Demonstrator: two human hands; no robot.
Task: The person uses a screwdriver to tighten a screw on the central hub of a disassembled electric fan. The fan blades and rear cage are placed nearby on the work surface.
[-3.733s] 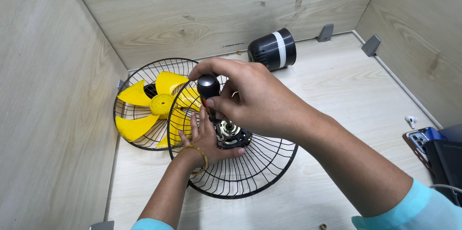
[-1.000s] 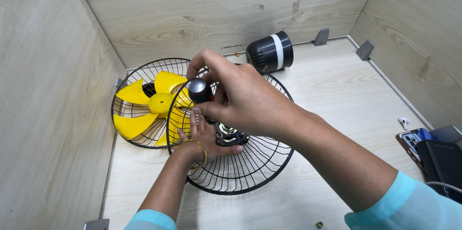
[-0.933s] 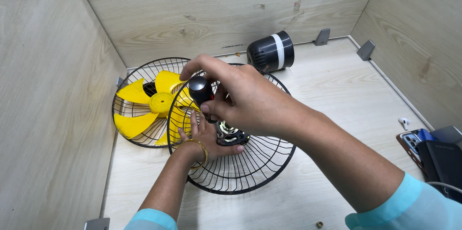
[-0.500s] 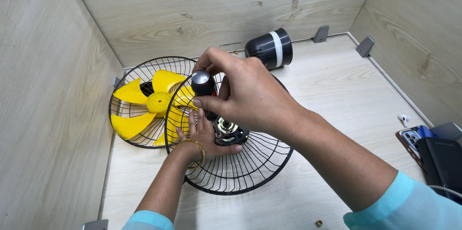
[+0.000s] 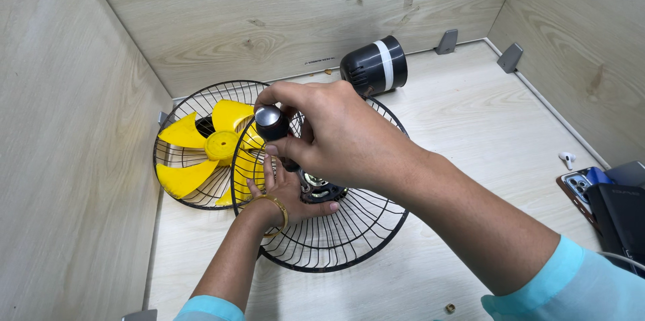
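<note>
Right hand [image 5: 342, 136] has its grip closed around a black screwdriver [image 5: 272, 123], tip down in the motor hub [image 5: 321, 190]. Left hand [image 5: 285, 193] lies open, steadying the grille [image 5: 336, 240] on the bench [image 5: 470, 126]. Yellow blade [image 5: 215, 149] sits apart in the other grille [image 5: 181, 186], unmounted, motor housing [image 5: 373, 65] behind.

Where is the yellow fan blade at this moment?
In the head view, the yellow fan blade lies at the left, inside a black wire guard, near the left wall, beside the left hand.

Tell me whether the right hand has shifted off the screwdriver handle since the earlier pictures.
No. The right hand stays wrapped around the black screwdriver handle, over the black wire guard, just in front of the black motor housing, as before.
</note>
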